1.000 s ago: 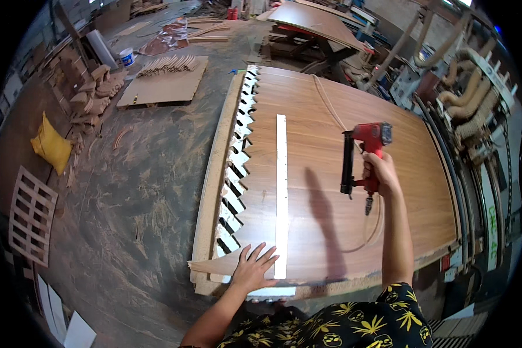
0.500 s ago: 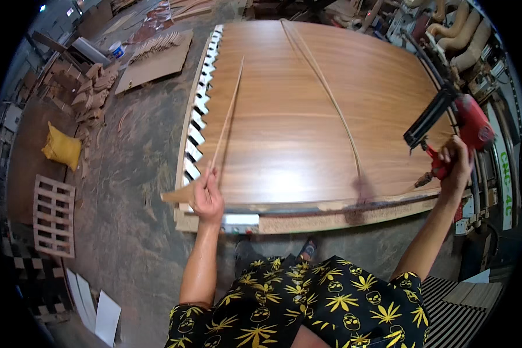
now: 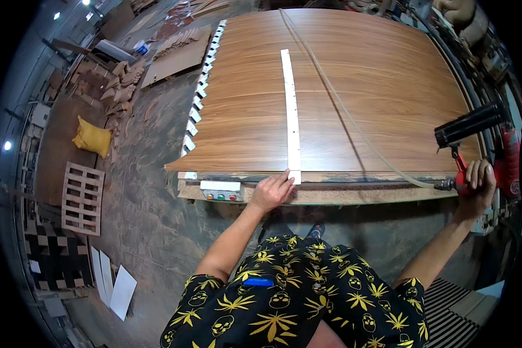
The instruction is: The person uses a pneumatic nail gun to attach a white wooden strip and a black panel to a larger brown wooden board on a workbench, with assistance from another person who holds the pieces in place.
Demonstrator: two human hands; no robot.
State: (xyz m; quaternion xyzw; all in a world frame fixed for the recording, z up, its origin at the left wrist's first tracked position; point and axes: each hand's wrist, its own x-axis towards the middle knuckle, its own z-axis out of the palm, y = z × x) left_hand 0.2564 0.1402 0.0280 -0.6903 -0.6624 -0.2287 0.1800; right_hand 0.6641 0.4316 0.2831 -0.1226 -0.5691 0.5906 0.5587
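Note:
Near the front edge of a wood-grain panel point(image 3: 238, 124), my left hand point(image 3: 272, 192) pinches the near end of a long white strip point(image 3: 291, 116). Small dark marks run along the strip, and its far end points away over the panel. I cannot tell whether its length touches the panel. At the right, my right hand point(image 3: 478, 184) is wrapped round the handle of a red and black nail gun point(image 3: 468, 124), held out by the panel's right front corner. A pale air hose point(image 3: 337, 97) joins the gun's handle and crosses the panel from the far side.
White-faced notched pieces point(image 3: 200, 93) line the panel's left edge. A box with coloured buttons point(image 3: 221, 191) sits at the front edge. On the floor at left are a yellow sack point(image 3: 93, 137), a slatted wooden frame point(image 3: 82, 197) and white offcuts point(image 3: 122, 293). Machinery stands along the right.
My left hand has moved right along the front edge, and the strip has turned from edge-on to showing its white face. My right hand has moved the nail gun outward to the right.

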